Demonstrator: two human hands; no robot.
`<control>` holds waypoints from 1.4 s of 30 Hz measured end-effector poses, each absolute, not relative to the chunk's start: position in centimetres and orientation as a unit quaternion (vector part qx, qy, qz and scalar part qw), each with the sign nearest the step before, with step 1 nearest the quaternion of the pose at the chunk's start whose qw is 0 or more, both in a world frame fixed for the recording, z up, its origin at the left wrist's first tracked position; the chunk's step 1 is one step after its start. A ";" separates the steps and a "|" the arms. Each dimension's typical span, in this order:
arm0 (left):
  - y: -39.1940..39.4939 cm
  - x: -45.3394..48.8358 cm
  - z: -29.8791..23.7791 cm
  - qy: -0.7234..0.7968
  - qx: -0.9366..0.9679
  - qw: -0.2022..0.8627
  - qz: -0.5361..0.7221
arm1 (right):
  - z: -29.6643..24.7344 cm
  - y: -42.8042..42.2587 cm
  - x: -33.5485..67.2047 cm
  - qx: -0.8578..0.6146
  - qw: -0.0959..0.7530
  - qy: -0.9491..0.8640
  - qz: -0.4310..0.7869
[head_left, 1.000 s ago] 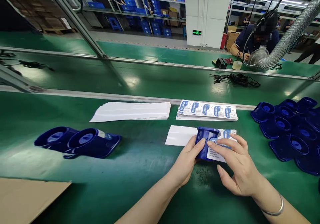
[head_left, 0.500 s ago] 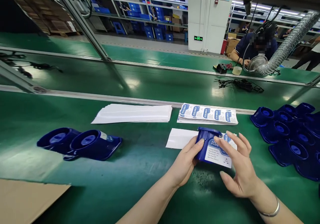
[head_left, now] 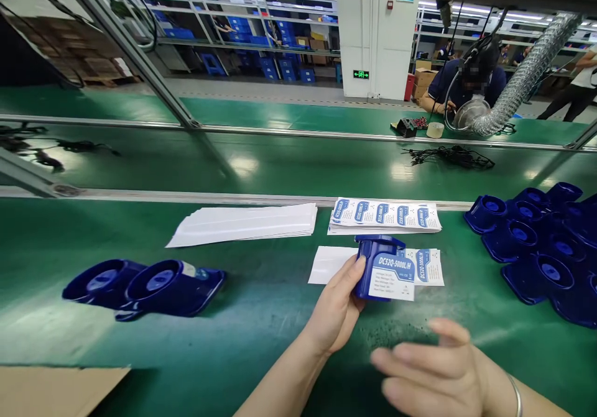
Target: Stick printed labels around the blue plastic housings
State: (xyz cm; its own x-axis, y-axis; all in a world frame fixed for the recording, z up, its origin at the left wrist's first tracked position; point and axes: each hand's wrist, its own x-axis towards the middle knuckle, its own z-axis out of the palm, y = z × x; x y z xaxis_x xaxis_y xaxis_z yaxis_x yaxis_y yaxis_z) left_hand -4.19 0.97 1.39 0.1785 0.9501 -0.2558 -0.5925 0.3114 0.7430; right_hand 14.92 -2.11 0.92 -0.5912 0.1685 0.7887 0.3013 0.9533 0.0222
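Note:
My left hand [head_left: 336, 305] grips a dark blue plastic housing [head_left: 370, 250] by its left side, thumb on the near face. A white and blue label [head_left: 392, 278] printed "DC52Q-5000L/H" lies on that face, its right edge sticking out past the housing. Lower right, my right hand [head_left: 431, 370] is blurred by motion, fingers stretched out and nothing visible in them. It is apart from the housing. Behind the housing a label strip [head_left: 429, 268] lies on the green table, partly bare white at its left end.
A stack of printed label sheets [head_left: 387, 215] and a stack of white strips [head_left: 247, 223] lie farther back. Two blue housings [head_left: 163, 286] sit at left, several more [head_left: 536, 274] at right. Cardboard [head_left: 56, 386] covers the near left corner. A co-worker [head_left: 466, 81] sits across.
My right hand has drawn back from the label, down toward me. My left hand still holds the housing, now with the label's face in full view. The camera view has shifted slightly.

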 end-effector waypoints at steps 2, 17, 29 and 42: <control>1.0 -4.3 1.2 0.358 0.252 0.726 0.530 | 0.4 -1.6 15.6 -0.239 0.543 -0.805 -0.002; -0.1 -2.7 -0.5 0.374 0.270 0.745 0.483 | 1.1 -0.3 14.7 -0.467 0.484 -0.689 0.270; -0.6 -5.2 0.0 0.391 0.276 0.690 0.543 | 1.1 1.3 16.1 -0.462 0.522 -0.639 0.326; -0.7 -3.0 0.2 0.378 0.290 0.738 0.478 | 1.3 0.2 14.9 -0.396 0.494 -0.730 0.257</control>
State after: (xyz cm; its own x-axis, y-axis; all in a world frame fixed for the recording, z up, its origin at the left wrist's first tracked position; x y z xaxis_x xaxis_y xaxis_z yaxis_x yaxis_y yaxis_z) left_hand -3.02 -0.74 0.18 0.2582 0.9246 -0.2802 -0.4856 0.3749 0.7897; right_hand 14.95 0.16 1.35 -0.1983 0.8319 0.5183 0.3231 0.5547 -0.7667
